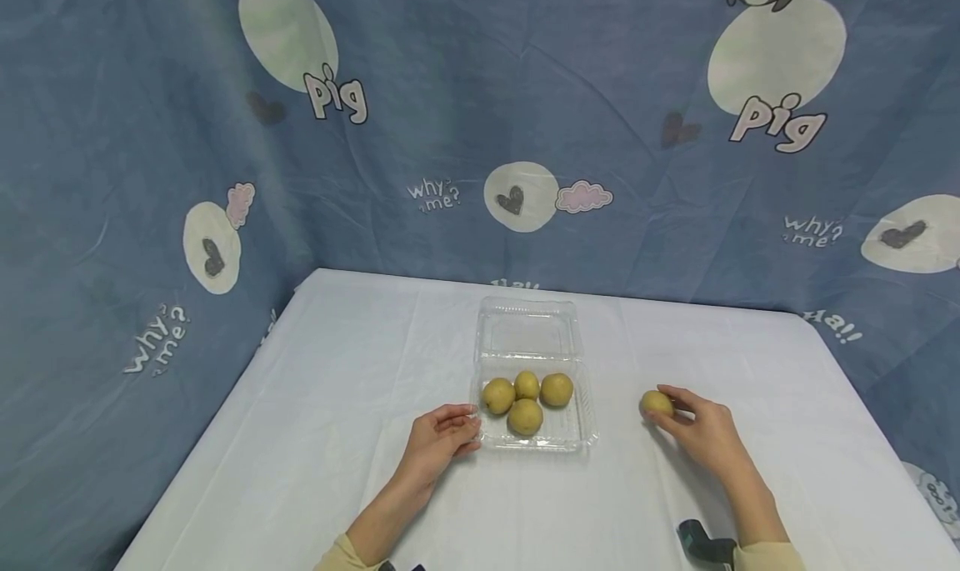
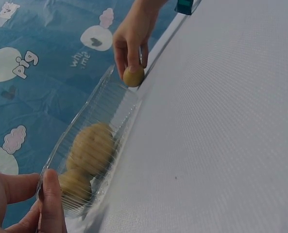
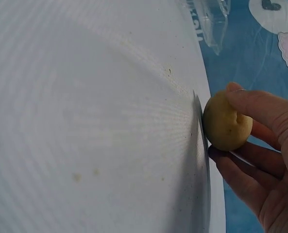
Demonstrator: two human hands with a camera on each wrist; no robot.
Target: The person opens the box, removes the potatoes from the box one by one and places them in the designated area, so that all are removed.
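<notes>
My right hand (image 1: 701, 429) pinches a round yellow-brown fruit (image 1: 657, 403) between thumb and fingers, right of the container. In the right wrist view this fruit (image 3: 224, 121) shows a small dimple like a pear's, close by the tabletop. My left hand (image 1: 441, 438) grips the left edge of a clear plastic clamshell container (image 1: 562, 433), its lid (image 1: 528, 331) folded back away from me. Several similar fruits (image 1: 525, 418) sit in the base, grouped toward its left and middle. Through the ribbed wall in the left wrist view, these fruits (image 2: 90, 148) look partly blurred.
A white cloth (image 1: 360, 371) covers the table, with a blue printed curtain (image 1: 450, 121) behind and at the sides. Beside the right wrist, a dark green device (image 1: 705, 546) shows at the bottom.
</notes>
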